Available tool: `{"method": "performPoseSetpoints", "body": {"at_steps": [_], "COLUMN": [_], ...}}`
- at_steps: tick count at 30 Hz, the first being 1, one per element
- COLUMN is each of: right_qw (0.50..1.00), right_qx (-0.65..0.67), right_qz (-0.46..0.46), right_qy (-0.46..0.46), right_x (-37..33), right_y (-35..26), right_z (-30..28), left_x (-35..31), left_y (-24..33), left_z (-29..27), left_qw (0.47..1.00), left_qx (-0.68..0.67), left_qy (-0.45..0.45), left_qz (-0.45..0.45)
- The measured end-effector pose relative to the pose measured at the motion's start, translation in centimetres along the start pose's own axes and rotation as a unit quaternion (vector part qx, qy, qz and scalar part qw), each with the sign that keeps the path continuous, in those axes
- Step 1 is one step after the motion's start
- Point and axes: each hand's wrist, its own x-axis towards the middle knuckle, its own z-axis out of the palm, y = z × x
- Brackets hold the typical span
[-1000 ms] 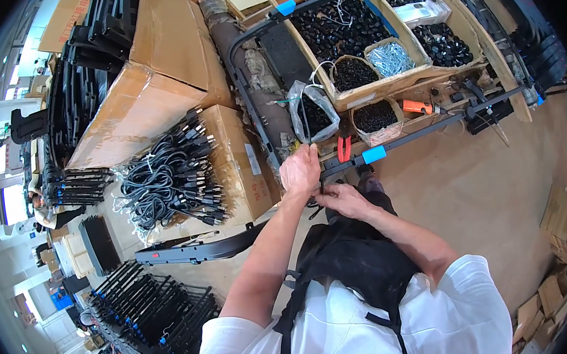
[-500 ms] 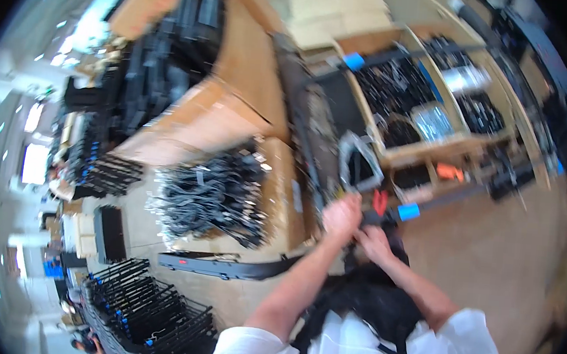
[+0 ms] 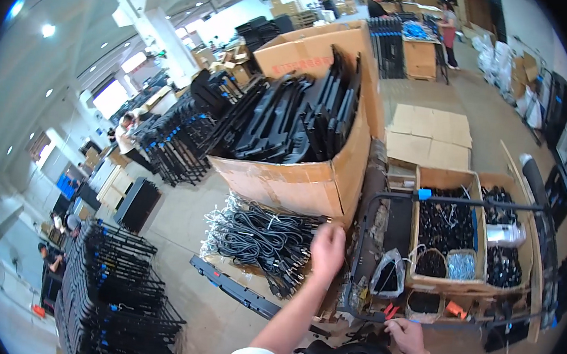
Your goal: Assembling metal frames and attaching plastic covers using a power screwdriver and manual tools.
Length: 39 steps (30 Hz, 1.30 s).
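My left hand is raised over the right edge of a pile of bundled black cables, its fingers curled. What it holds, if anything, is hidden. My right hand is closed at the near side of a black tubular frame, close to its rounded lower-left corner. The frame lies across the workbench in front of me. Red-handled pliers rest just beyond the right hand. A clear plastic bag with dark contents sits inside the frame.
A large cardboard box full of black plastic parts stands behind the cables. Wooden bins hold small black parts and screws. An orange tool lies nearby. Folded black stands are stacked at left. Other people work farther off.
My hands were together at the frame's corner. The left has moved away left to the cables, while the right stays by the frame. My view has turned upward and left.
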Motion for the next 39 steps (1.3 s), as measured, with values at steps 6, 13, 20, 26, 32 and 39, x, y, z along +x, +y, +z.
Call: {"method": "performPoseSetpoints", "body": {"at_steps": [6, 13, 20, 26, 32, 39], "right_qw": [0.986, 0.991, 0.991, 0.983, 0.971, 0.942], "right_qx": [-0.065, -0.127, -0.118, -0.157, -0.189, -0.238], "right_qz": [-0.084, 0.006, -0.005, 0.042, 0.085, 0.112], "right_qy": [0.129, 0.051, 0.061, 0.08, 0.121, 0.209], "right_x": [3.5, 2.3, 3.1, 2.9, 2.6, 2.5], "right_y": [3.6, 6.3, 6.0, 5.5, 4.8, 8.1], "right_z": [-5.3, -8.4, -7.8, -7.3, -5.9, -4.2], "left_x": [21.2, 30.9, 33.2, 34.8, 37.3, 40.9], "left_y": [-3.0, -0.2, 0.6, -3.2, -9.2, -14.4], "left_z": [-15.9, -18.2, -14.7, -17.9, -26.1, -30.1], "left_qw": [0.948, 0.912, 0.896, 0.848, 0.827, 0.896], "left_qx": [-0.003, 0.33, 0.356, 0.426, 0.531, 0.435], "left_qy": [0.317, 0.133, 0.073, 0.311, 0.183, -0.007], "left_qz": [-0.017, -0.202, -0.258, -0.052, -0.006, 0.088]}}
